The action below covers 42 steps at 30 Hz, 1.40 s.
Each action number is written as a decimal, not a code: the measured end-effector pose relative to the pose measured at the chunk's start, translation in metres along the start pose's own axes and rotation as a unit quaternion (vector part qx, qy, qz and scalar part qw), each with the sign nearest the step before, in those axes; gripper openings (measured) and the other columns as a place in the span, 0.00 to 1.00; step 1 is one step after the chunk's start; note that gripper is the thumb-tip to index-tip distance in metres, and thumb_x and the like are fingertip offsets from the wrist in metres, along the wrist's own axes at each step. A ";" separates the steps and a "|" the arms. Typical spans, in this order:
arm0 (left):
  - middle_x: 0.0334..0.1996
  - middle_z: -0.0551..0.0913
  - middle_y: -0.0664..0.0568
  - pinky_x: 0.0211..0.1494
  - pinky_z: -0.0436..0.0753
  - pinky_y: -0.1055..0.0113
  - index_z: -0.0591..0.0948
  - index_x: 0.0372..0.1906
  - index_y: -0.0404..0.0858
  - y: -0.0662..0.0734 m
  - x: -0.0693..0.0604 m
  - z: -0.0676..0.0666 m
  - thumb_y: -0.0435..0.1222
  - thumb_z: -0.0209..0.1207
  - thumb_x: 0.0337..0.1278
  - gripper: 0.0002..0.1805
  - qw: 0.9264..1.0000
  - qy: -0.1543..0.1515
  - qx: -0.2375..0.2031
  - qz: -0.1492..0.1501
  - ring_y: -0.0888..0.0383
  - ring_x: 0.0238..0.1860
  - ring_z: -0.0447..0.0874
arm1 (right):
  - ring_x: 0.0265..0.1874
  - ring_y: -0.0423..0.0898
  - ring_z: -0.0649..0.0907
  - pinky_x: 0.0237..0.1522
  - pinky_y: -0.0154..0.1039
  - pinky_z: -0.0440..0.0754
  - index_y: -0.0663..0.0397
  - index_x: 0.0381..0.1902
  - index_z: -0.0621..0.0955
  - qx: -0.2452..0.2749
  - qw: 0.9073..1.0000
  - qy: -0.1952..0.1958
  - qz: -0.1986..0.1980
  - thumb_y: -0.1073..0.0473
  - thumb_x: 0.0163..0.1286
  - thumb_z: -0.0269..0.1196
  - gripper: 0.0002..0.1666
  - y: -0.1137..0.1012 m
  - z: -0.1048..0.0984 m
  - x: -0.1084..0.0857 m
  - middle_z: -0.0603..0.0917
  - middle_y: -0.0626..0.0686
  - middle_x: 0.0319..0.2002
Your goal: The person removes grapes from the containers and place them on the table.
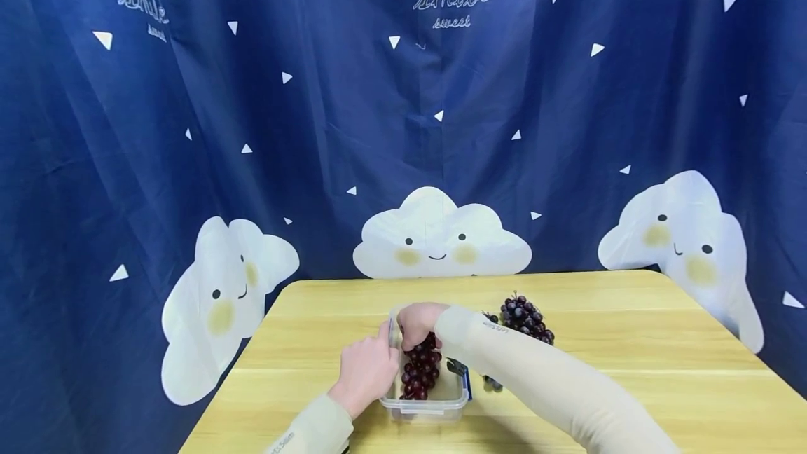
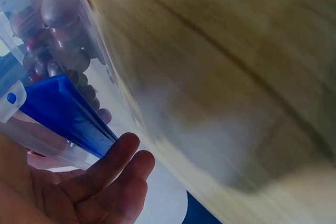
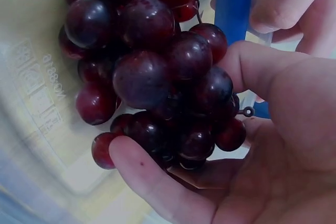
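Observation:
A bunch of dark red grapes (image 1: 421,370) lies lengthwise in a clear plastic container (image 1: 449,387) with blue latches. Reaching over the far end of the container, my right hand (image 1: 419,322) holds the end of the bunch; in the right wrist view its thumb and fingers curl round the lower grapes (image 3: 142,80). My left hand (image 1: 368,368) grips the container's left wall. In the left wrist view, the left fingers (image 2: 113,177) sit outside the wall beside a blue latch (image 2: 65,111), with grapes showing through the plastic.
Dark purple grapes (image 1: 526,319) lie on the wooden table (image 1: 605,328) to the right of the container, partly covered by the right sleeve (image 1: 536,370). An open blue latch (image 1: 465,380) sticks out on the container's right. Behind the table hangs a blue cloud-print curtain (image 1: 328,146).

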<state>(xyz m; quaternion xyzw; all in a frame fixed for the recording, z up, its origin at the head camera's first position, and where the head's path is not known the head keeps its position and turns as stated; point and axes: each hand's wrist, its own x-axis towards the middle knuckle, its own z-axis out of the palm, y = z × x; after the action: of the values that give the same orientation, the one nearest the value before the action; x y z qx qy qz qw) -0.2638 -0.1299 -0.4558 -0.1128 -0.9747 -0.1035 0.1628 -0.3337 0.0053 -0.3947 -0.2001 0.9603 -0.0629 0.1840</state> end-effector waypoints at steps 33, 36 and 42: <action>0.14 0.74 0.51 0.14 0.65 0.61 0.72 0.69 0.37 0.000 0.001 0.001 0.45 0.52 0.67 0.29 1.000 -0.013 0.024 -0.006 0.54 0.14 0.71 | 0.28 0.40 0.79 0.35 0.37 0.81 0.46 0.38 0.78 -0.031 0.990 0.102 -0.087 0.55 0.60 0.73 0.13 0.016 -0.010 -0.048 0.80 0.44 0.30; 0.15 0.75 0.50 0.14 0.66 0.60 0.72 0.68 0.38 0.000 0.001 0.001 0.45 0.52 0.67 0.28 1.000 -0.010 0.025 -0.003 0.54 0.15 0.73 | 0.28 0.40 0.79 0.36 0.36 0.81 0.46 0.38 0.78 -0.032 0.988 0.112 -0.101 0.56 0.60 0.73 0.13 0.018 -0.011 -0.051 0.80 0.44 0.29; 0.15 0.77 0.49 0.14 0.66 0.60 0.73 0.67 0.38 -0.001 0.002 0.001 0.44 0.53 0.66 0.28 1.000 -0.004 0.026 -0.002 0.52 0.15 0.75 | 0.28 0.40 0.78 0.35 0.37 0.80 0.47 0.37 0.79 -0.020 0.982 0.134 -0.131 0.58 0.61 0.72 0.12 0.022 -0.015 -0.059 0.80 0.44 0.28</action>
<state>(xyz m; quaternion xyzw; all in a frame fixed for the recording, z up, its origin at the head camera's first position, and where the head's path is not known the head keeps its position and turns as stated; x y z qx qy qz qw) -0.2661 -0.1299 -0.4565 -0.1069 -0.9779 -0.0782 0.1618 -0.2972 0.0497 -0.3656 -0.3179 0.9426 -0.0937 0.0400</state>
